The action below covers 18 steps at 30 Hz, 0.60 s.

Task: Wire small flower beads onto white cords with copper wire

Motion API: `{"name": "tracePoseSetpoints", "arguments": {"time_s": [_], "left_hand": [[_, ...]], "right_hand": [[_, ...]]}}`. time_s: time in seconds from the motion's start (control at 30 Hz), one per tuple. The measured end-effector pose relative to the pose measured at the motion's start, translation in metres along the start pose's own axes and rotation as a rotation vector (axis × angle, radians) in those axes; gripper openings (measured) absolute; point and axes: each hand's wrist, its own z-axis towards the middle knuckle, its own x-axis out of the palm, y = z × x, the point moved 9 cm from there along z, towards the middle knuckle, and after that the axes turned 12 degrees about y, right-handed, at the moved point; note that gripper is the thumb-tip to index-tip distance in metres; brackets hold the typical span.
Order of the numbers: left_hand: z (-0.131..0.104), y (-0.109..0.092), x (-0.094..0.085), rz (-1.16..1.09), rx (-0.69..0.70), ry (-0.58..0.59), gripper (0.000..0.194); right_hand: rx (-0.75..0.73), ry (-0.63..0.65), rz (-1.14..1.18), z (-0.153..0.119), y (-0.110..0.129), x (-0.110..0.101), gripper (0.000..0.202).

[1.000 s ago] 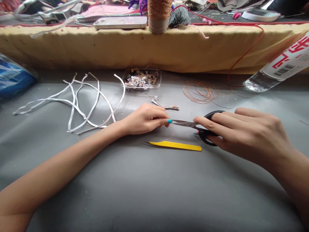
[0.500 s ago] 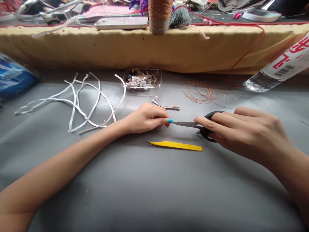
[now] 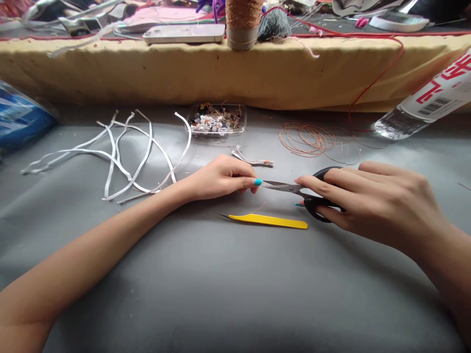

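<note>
My right hand (image 3: 382,201) grips black-handled scissors (image 3: 326,196), their blades slightly parted and pointing left. The blade tips reach the thumb and forefinger of my left hand (image 3: 230,179), which are pinched together; whatever lies between them is too small or hidden to make out. Just below, yellow tweezers (image 3: 272,222) lie on the grey surface, with a fine bit of thread by them. Behind my left hand rests a small bundle of white strips (image 3: 253,161) bound with orange thread.
White flat cords (image 3: 136,171) sprawl at left. A clear tray (image 3: 217,130) of small beads and scraps stands behind, with coiled brown thread (image 3: 307,139) to its right. A water bottle (image 3: 423,100) leans at far right; a blue package (image 3: 24,117) sits far left. A yellow-covered ledge (image 3: 165,68) runs across the back.
The scissors' blades and handles have spread a little wider apart. My left hand keeps its pinch in nearly the same place.
</note>
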Motion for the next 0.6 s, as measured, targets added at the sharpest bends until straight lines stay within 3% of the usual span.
{"name": "tracePoseSetpoints", "arguments": {"time_s": [0.6], "left_hand": [[0.0005, -0.0003, 0.0005, 0.012, -0.019, -0.009, 0.027]], "right_hand": [[-0.011, 0.02, 0.03, -0.0028, 0.0023, 0.0034, 0.022]]}}
